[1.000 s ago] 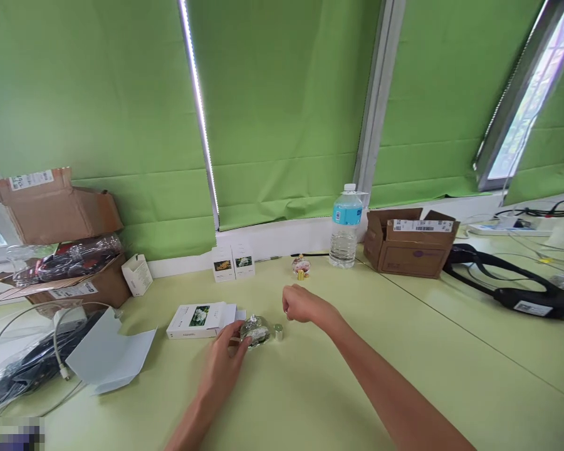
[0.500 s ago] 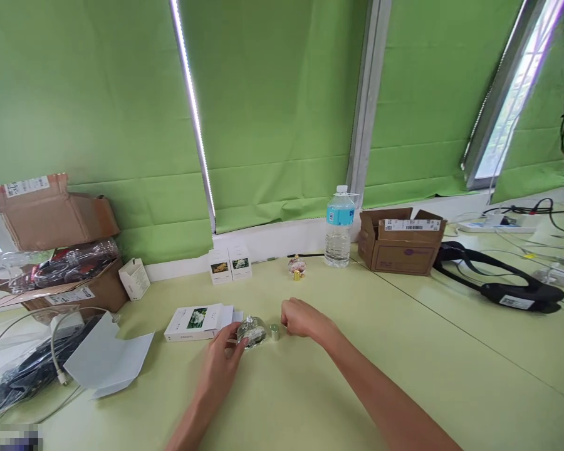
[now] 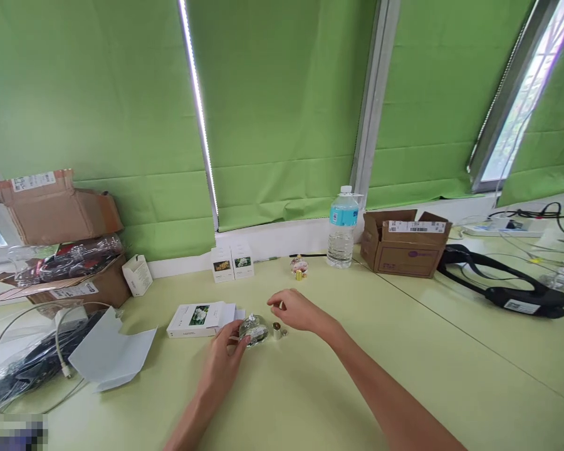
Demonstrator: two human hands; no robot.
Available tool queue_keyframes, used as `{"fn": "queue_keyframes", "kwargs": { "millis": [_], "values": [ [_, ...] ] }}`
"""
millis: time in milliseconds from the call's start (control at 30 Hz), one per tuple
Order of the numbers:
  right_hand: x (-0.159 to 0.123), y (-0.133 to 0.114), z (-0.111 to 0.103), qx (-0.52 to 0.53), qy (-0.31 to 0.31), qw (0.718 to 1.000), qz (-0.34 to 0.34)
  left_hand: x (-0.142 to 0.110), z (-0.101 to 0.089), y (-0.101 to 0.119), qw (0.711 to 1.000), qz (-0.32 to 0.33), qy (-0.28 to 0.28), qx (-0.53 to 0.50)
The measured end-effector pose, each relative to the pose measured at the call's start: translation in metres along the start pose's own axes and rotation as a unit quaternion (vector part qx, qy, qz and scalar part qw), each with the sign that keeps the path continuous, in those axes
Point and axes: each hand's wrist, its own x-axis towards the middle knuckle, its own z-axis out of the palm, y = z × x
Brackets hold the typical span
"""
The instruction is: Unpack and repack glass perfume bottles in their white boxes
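A small round clear glass bottle [image 3: 254, 329] lies on the pale green table [image 3: 310, 388], just right of a flat white box with a flower picture [image 3: 195, 318]. My left hand [image 3: 223, 363] grips the bottle from the near left, thumb and fingers closed on it. A little silver cap [image 3: 277, 331] stands on the table beside the bottle, untouched. My right hand [image 3: 295, 310] hovers just above and behind the cap, its fingertips pinched together; something tiny and pale may be between them, too small to name.
At the back stand two small white boxes [image 3: 232, 263], a small round bottle with a gold cap [image 3: 299, 267], a water bottle [image 3: 342, 228] and an open cardboard box [image 3: 404, 244]. A black strap device [image 3: 502, 285] lies right. Left: folded paper [image 3: 108, 354], cables, cardboard boxes [image 3: 56, 213].
My right hand dropped to the silver cap, then lifted off it and shifted a little left with its fingertips pinched. My left hand stayed on the glass bottle.
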Motion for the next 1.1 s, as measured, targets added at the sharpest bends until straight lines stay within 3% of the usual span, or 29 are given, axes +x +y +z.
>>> {"fn": "queue_keyframes", "kwargs": {
  "millis": [233,533,667,867,967,1100],
  "values": [
    [-0.001,-0.015,0.018,0.049,-0.036,0.995,-0.073,-0.001,0.000,0.000,1.000,0.007,0.021,-0.015],
    [0.002,-0.019,0.025,0.062,0.018,0.993,-0.098,0.000,-0.002,0.009,0.996,0.012,0.074,-0.037],
    [0.011,0.011,0.016,0.057,0.082,0.994,-0.050,0.001,-0.002,0.009,0.997,-0.005,0.073,-0.022],
    [0.011,0.083,-0.007,0.035,0.176,0.981,0.075,0.003,-0.004,-0.003,0.998,-0.058,0.020,0.000],
    [0.006,0.111,-0.013,0.031,0.198,0.972,0.119,0.004,-0.003,-0.010,0.998,-0.065,0.008,0.001],
    [0.003,0.130,-0.012,0.031,0.208,0.966,0.149,0.005,-0.002,-0.012,0.998,-0.064,0.011,0.000]
  ]
}}
